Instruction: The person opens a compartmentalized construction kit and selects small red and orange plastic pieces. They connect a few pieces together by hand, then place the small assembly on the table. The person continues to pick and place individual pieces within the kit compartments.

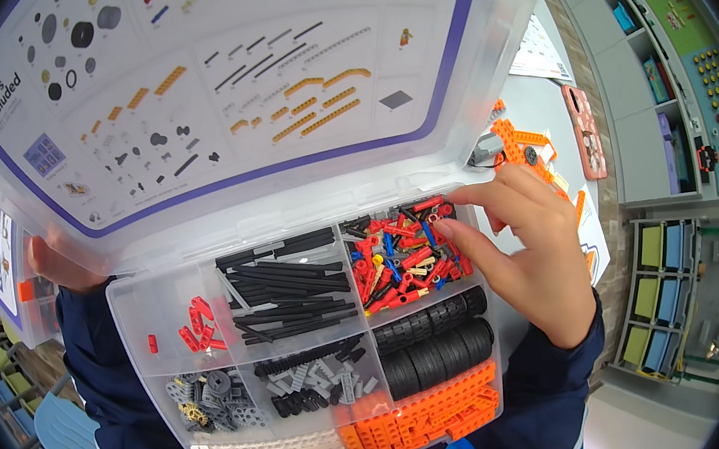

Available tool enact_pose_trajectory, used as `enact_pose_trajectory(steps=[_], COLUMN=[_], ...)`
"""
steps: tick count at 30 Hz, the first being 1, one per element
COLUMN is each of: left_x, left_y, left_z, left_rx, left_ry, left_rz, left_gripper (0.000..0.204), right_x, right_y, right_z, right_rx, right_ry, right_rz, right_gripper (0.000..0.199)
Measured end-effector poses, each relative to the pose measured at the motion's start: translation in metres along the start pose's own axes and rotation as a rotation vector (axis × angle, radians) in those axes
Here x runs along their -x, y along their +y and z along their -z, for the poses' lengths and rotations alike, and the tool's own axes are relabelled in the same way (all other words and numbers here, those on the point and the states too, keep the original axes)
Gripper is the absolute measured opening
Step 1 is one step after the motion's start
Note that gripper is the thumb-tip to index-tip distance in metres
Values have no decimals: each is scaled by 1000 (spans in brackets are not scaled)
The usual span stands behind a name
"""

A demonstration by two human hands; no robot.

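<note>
A clear plastic sorting box [127, 305] lies tilted before me, its hinged lid [230, 202] raised. My right hand [532, 251] is over the far right compartment, thumb and forefinger apart at the edge of a mixed heap of small red, blue, black and tan connectors [404, 256]. No piece plainly shows in its fingers. At the lid's lower left corner is my left hand [66, 266], its fingers mostly hidden. Black axles [296, 288] fill the compartment left of the connectors. Nearer lie red pieces [200, 326], grey gears [214, 398], black tires [438, 355] and orange beams [418, 419].
Behind the box on the white table are an orange brick-built model [525, 146] and a pink patterned case [584, 130]. Another clear box [36, 304] stands at left, above a light blue chair [71, 422]. Shelves with green and blue bins [659, 295] line the right.
</note>
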State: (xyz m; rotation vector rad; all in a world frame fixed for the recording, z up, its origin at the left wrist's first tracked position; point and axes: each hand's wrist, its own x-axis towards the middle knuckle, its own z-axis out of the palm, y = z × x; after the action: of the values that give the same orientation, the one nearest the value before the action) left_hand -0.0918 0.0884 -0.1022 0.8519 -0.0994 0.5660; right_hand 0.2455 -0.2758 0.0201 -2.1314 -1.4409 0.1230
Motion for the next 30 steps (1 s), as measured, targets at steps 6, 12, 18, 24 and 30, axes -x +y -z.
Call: enact_pose_trajectory(steps=[6,12,18,24,30], left_x=[-3,-4,-7,-9,-7], left_y=[2,1,-1,-1,0], left_z=[0,0,1,3,1], left_rx=[-4,-3,0,-3,-5], left_ry=[-9,-10,-17,-17,-25], left_rz=[5,5,9,14,24], left_gripper=[98,98,98,98,97], right_x=[-2,-12,-5,0,5], right_y=[2,11,26,5,-24], right_z=[3,20,11,33,30], right_rx=[-220,-1474,-2021,-750,70], right_ry=[-19,-111,-105,-103,-212], right_rz=[-26,-374,-658,-340,-194], right_gripper=[15,20,32,19,16])
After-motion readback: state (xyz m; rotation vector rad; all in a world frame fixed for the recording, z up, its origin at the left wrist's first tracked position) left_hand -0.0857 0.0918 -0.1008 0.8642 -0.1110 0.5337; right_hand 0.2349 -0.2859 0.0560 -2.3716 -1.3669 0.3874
